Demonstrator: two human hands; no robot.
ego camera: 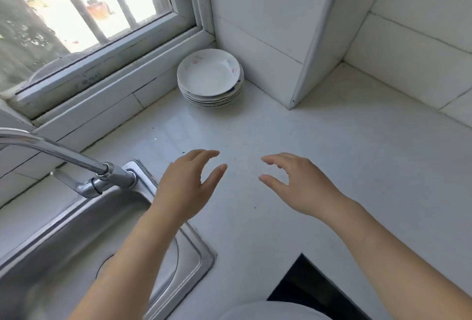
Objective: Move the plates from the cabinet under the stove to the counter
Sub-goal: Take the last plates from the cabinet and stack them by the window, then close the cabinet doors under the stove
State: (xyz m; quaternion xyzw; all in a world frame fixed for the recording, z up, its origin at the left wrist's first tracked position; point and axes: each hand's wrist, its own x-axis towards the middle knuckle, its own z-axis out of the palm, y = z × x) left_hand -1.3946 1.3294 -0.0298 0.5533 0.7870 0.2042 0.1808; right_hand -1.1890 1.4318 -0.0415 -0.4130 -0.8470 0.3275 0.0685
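A stack of several white plates (210, 78) with small pink and blue marks stands on the white counter (332, 156), in the back corner between the window sill and a tiled wall column. My left hand (187, 184) hovers over the counter well in front of the stack, fingers apart and holding nothing. My right hand (298, 186) is beside it, a short gap away, also spread and empty. Both palms face each other. The cabinet under the stove is out of view.
A steel sink (76, 238) with a chrome faucet (76, 163) lies at the left. A window (84, 13) runs along the back. A dark stove corner (306, 286) shows at the bottom, with a white rounded object (273, 312) at the frame's lower edge. Tiled walls close the right side.
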